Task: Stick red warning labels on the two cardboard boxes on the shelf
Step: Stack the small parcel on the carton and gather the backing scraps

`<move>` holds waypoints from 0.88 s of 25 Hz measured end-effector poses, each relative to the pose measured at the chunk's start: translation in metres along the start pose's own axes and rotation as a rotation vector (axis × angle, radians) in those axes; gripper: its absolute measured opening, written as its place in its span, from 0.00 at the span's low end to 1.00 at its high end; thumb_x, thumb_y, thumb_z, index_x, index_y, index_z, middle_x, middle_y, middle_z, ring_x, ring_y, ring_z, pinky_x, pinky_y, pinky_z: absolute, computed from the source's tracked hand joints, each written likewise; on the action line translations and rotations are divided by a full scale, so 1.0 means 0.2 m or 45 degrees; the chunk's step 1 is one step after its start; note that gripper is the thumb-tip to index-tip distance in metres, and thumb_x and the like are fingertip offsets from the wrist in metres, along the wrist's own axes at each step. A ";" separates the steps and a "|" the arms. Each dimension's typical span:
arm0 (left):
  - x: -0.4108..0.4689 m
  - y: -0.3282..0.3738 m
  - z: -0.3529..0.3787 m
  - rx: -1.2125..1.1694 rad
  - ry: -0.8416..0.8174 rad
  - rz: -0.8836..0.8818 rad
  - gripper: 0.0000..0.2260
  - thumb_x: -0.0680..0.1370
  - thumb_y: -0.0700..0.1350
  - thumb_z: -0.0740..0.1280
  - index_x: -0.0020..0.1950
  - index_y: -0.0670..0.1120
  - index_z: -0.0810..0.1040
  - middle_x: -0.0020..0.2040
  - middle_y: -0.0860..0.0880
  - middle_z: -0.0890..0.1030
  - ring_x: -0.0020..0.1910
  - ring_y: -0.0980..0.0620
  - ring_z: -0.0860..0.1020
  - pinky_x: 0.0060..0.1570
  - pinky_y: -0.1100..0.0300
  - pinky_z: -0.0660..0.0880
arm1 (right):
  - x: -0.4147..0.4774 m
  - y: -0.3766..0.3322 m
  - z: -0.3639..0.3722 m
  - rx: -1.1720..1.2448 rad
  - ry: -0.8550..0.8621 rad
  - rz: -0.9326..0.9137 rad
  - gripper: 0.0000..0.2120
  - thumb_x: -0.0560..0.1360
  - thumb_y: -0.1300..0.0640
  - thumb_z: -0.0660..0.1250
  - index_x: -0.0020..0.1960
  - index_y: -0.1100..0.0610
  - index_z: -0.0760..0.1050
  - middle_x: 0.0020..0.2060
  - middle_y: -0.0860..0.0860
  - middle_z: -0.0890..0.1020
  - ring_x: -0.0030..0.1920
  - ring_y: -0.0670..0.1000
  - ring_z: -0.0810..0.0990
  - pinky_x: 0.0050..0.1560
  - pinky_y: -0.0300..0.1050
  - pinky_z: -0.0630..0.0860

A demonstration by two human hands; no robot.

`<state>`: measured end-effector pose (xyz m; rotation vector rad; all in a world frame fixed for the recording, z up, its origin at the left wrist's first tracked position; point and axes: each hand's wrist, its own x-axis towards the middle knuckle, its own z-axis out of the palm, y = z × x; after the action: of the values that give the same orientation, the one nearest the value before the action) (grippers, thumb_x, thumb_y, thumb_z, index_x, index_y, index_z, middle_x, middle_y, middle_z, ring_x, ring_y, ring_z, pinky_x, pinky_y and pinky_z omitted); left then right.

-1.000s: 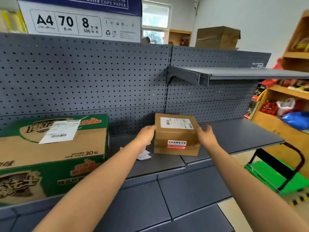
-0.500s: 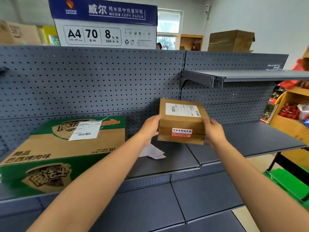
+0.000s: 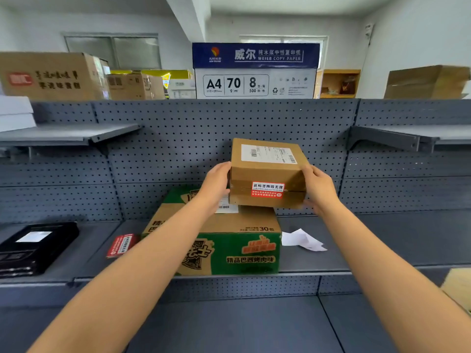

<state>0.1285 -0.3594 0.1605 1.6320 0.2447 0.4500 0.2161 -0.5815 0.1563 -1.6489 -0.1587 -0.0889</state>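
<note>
A small brown cardboard box (image 3: 265,171) hangs in the air, gripped on its sides by my left hand (image 3: 216,184) and my right hand (image 3: 318,189). A red warning label (image 3: 267,190) is stuck across its front seam and a white shipping label lies on its top. Just below it, on the grey shelf (image 3: 331,261), rests a larger green and brown cardboard box (image 3: 229,248) with a white shipping label on its top. No red label shows on the large box. A stack of red labels (image 3: 122,245) lies on the shelf left of the large box.
White backing paper (image 3: 302,240) lies crumpled on the shelf right of the large box. A black case (image 3: 33,247) sits at the far left. Upper side shelves jut out at left and right. A copy paper carton (image 3: 254,71) and other boxes stand above the pegboard.
Both hands have lifted the small box off the shelf and carried it left, so it now hangs above the large green box. My view has shifted left and up.
</note>
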 end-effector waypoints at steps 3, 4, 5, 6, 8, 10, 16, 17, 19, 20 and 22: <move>-0.03 -0.05 -0.26 -0.024 0.065 -0.029 0.16 0.84 0.56 0.59 0.69 0.53 0.76 0.62 0.54 0.81 0.65 0.50 0.77 0.69 0.44 0.73 | -0.06 -0.01 0.24 0.020 -0.108 0.045 0.17 0.81 0.41 0.59 0.66 0.44 0.76 0.62 0.50 0.77 0.63 0.57 0.74 0.63 0.68 0.76; -0.05 -0.07 -0.33 -0.034 0.093 -0.048 0.16 0.85 0.55 0.59 0.69 0.52 0.75 0.60 0.55 0.81 0.65 0.51 0.77 0.69 0.45 0.73 | -0.07 -0.01 0.30 0.042 -0.139 0.062 0.16 0.81 0.41 0.59 0.65 0.44 0.76 0.62 0.50 0.77 0.63 0.57 0.73 0.64 0.68 0.75; -0.06 -0.08 -0.39 -0.044 0.126 -0.062 0.16 0.85 0.55 0.58 0.69 0.51 0.74 0.58 0.56 0.80 0.65 0.51 0.76 0.69 0.46 0.72 | -0.07 -0.01 0.37 0.067 -0.165 0.069 0.15 0.81 0.41 0.60 0.64 0.44 0.77 0.62 0.50 0.77 0.64 0.57 0.73 0.65 0.68 0.74; -0.08 -0.09 -0.44 -0.053 0.158 -0.074 0.15 0.86 0.54 0.58 0.69 0.51 0.74 0.56 0.58 0.78 0.64 0.51 0.75 0.68 0.47 0.72 | -0.08 -0.01 0.42 0.095 -0.186 0.080 0.13 0.81 0.42 0.61 0.62 0.44 0.78 0.62 0.49 0.77 0.64 0.57 0.73 0.67 0.68 0.73; -0.08 -0.11 -0.50 -0.031 0.203 -0.073 0.11 0.86 0.53 0.57 0.66 0.53 0.72 0.54 0.58 0.77 0.60 0.52 0.76 0.65 0.49 0.73 | -0.07 0.00 0.49 0.130 -0.210 0.120 0.14 0.81 0.42 0.62 0.64 0.45 0.78 0.64 0.50 0.77 0.65 0.57 0.72 0.69 0.68 0.71; -0.09 -0.14 -0.54 -0.004 0.234 -0.070 0.12 0.86 0.52 0.57 0.67 0.52 0.72 0.56 0.55 0.78 0.60 0.52 0.77 0.63 0.50 0.74 | -0.06 0.01 0.54 0.119 -0.216 0.152 0.19 0.82 0.43 0.62 0.70 0.47 0.75 0.67 0.50 0.76 0.68 0.58 0.72 0.71 0.69 0.69; 0.00 -0.24 -0.59 0.077 0.438 -0.024 0.12 0.86 0.51 0.58 0.64 0.51 0.75 0.57 0.48 0.82 0.56 0.49 0.80 0.61 0.48 0.77 | 0.02 0.05 0.57 0.040 -0.201 0.096 0.20 0.82 0.40 0.61 0.67 0.51 0.75 0.57 0.49 0.78 0.62 0.56 0.74 0.67 0.61 0.73; 0.03 -0.26 -0.61 0.092 0.473 -0.026 0.11 0.85 0.51 0.58 0.63 0.52 0.76 0.58 0.48 0.81 0.57 0.49 0.79 0.63 0.46 0.76 | 0.03 0.06 0.57 -0.060 -0.176 0.049 0.23 0.81 0.37 0.60 0.67 0.52 0.74 0.59 0.51 0.78 0.62 0.56 0.75 0.65 0.62 0.75; 0.11 -0.25 -0.64 0.100 0.505 -0.041 0.12 0.85 0.52 0.57 0.66 0.54 0.75 0.64 0.49 0.79 0.63 0.48 0.76 0.67 0.43 0.74 | 0.05 0.07 0.54 -0.240 -0.039 -0.052 0.25 0.79 0.35 0.61 0.64 0.53 0.74 0.60 0.54 0.78 0.58 0.56 0.78 0.57 0.57 0.78; 0.13 -0.26 -0.67 0.095 0.505 -0.065 0.15 0.85 0.53 0.57 0.69 0.53 0.74 0.68 0.49 0.77 0.66 0.48 0.75 0.69 0.43 0.72 | 0.03 0.08 0.54 -0.241 0.005 -0.086 0.22 0.80 0.36 0.61 0.60 0.54 0.74 0.57 0.54 0.79 0.55 0.56 0.79 0.50 0.52 0.77; 0.22 -0.24 -0.65 0.069 0.462 -0.112 0.20 0.86 0.53 0.55 0.77 0.51 0.69 0.75 0.48 0.72 0.72 0.47 0.71 0.73 0.43 0.68 | 0.00 0.07 0.50 -0.180 -0.061 -0.106 0.19 0.82 0.40 0.60 0.52 0.56 0.76 0.47 0.53 0.82 0.48 0.55 0.81 0.43 0.47 0.74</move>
<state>0.1174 -0.2186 0.1267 1.5776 0.6021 0.6762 0.2155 -0.4822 0.1331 -1.7863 -0.2629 -0.1263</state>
